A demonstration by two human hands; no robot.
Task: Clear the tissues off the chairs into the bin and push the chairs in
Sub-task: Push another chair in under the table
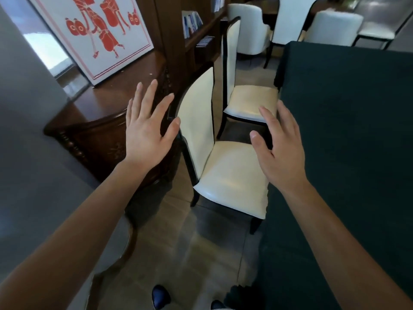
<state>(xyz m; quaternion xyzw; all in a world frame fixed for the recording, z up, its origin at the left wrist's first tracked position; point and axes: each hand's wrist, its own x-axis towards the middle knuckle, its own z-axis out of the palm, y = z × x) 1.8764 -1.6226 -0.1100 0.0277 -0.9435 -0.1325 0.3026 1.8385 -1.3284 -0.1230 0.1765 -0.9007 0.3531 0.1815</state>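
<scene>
Two cream leather-seated chairs with dark wooden frames stand along the table draped in dark green cloth (346, 130), seen from the head camera. The nearer chair (232, 175) lies between the two hands; the farther chair (250, 99) sits just beyond the right fingertips. The left hand (145, 133) hovers with its fingers straight and spread, the thumb tip just beside the nearer chair's backrest edge, though whether it touches I cannot tell. The right hand (281, 153) is also spread and holds nothing, its fingers over the seam where seat meets tablecloth.

No tissues show on either seat, and no bin is in view (it may be out of frame), so the clearing looks done for this pair. Both seats seem tucked partly under the cloth, the nearer one angled. I judge the pushing-in to be under way or nearly finished; more white chairs (333, 27) beyond the fingers may remain to check.
</scene>
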